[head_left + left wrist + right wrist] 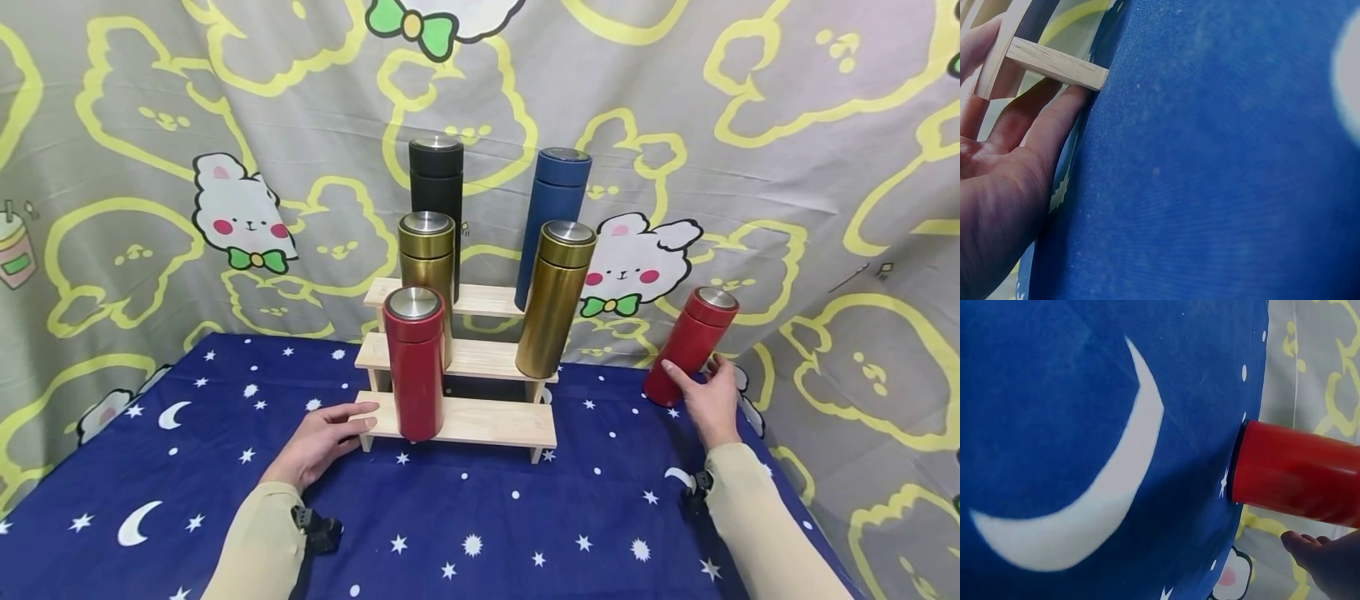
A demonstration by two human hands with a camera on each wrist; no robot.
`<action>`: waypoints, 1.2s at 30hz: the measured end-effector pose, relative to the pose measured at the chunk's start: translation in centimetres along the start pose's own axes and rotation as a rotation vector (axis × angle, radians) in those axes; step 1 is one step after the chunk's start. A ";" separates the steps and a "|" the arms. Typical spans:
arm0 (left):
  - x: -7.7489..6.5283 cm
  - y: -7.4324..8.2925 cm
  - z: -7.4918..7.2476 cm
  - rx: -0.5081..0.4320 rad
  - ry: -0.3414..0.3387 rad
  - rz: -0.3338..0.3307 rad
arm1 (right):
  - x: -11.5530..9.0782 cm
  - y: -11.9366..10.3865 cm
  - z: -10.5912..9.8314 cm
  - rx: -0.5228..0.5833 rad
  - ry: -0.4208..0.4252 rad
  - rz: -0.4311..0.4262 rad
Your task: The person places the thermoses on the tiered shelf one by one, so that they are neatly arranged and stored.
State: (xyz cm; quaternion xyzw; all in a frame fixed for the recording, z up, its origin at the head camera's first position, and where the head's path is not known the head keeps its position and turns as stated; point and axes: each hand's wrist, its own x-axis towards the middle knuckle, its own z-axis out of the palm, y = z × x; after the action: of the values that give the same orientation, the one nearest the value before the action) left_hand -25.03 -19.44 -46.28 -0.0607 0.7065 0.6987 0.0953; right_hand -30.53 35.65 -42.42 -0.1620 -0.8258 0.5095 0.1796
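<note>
A wooden three-step stand [487, 421] sits on a blue star-print cloth [480, 517]. My left hand [326, 437] lies flat on the cloth, its straight fingers touching the left end of the bottom step; the left wrist view shows the fingers [1041, 137] against the stand [1054, 62]. A red flask [690, 346] stands tilted on the cloth at the right. Around its lower part my right hand [708, 400] is spread with relaxed fingers, touching or nearly touching it. In the right wrist view a fingertip [1310, 544] lies just beside the red flask [1297, 481].
On the stand are a red flask [414, 367] on the bottom step, two gold flasks [427, 267] [555, 300] on the middle step, and a black flask [437, 192] and a blue flask [555, 217] at the top. A grey rabbit-print curtain [825, 167] hangs behind.
</note>
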 end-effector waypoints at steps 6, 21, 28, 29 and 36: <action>0.0 -0.1 0.0 0.003 -0.002 0.007 | 0.4 -0.2 0.2 -0.018 0.006 -0.037; 0.0 0.0 0.0 -0.001 -0.004 0.007 | 1.4 0.1 0.2 -0.024 0.008 -0.020; -0.1 -0.1 -0.1 0.001 -0.004 0.008 | 1.3 0.0 0.5 -0.055 0.057 -0.029; -0.1 -0.2 -0.1 0.002 -0.005 0.008 | 1.3 0.1 0.5 -0.056 0.056 -0.024; 0.0 -0.2 -0.1 -0.001 -0.018 0.014 | 1.2 0.4 0.5 -0.035 0.070 -0.011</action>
State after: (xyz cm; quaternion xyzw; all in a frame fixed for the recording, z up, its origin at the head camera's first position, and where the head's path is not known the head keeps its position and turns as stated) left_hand -24.96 -19.57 -46.47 -0.0496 0.7057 0.7001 0.0967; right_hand -31.74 35.94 -42.81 -0.1782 -0.8286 0.4881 0.2083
